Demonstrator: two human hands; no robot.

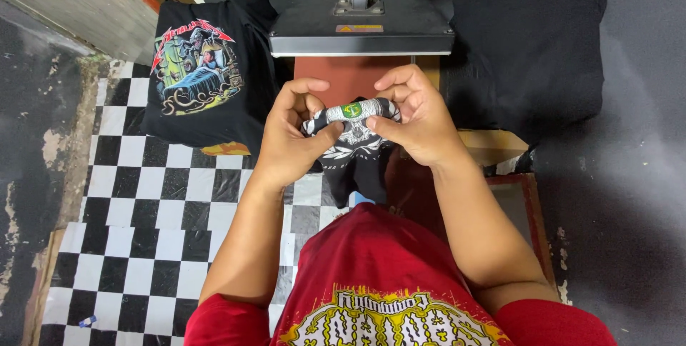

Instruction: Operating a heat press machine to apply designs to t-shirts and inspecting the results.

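Garment (351, 147) bunched between left hand (289, 135), right hand (418, 117).

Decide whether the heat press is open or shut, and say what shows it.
Open. The grey top plate is raised and swung back, leaving the red lower pad bare beyond both hands, which hold a bunched black garment.

Red short-sleeved shirt (386, 274), yellow-white print

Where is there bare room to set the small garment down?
Free: checkered mat left of the left hand, below the printed black shirt. Crowded: heat press area ahead, where both hands, right hand included, hold the black garment.
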